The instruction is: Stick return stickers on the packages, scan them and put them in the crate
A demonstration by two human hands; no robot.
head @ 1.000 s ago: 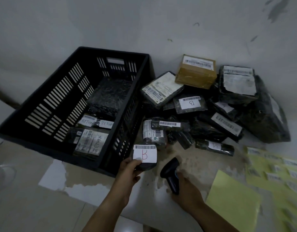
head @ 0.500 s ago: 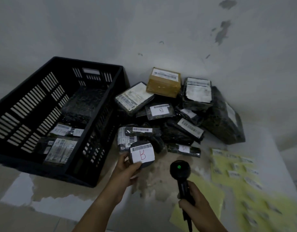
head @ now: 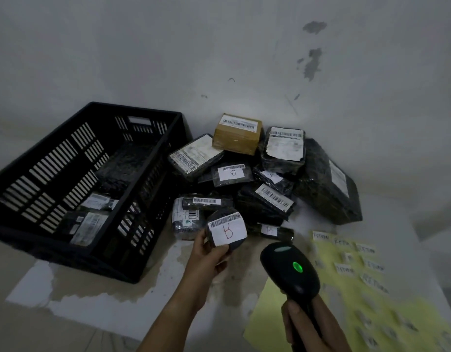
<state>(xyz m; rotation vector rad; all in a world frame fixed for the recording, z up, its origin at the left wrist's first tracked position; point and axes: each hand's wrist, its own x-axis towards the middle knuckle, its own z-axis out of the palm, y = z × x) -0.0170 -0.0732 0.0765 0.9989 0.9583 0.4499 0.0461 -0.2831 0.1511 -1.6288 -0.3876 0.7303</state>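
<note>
Left hand point(head: 206, 257) pinches small black package point(head: 227, 231), label up, near centre, right of crate point(head: 49, 168) | right hand point(head: 305, 323) wraps barcode scanner point(head: 290, 268) handle, green light on | risk: beam may catch package pile point(head: 267, 199) barcodes just behind; no return sticker visible on held package.

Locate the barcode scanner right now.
Head view, lower right: the barcode scanner is gripped by the right hand, just right of the B-labelled package in the left hand.

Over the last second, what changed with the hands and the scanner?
The right hand, already gripping the scanner, raised it and aimed it toward the B-labelled package; its green light now shows. The left hand still holds that package. Crate and pile stayed put.
</note>
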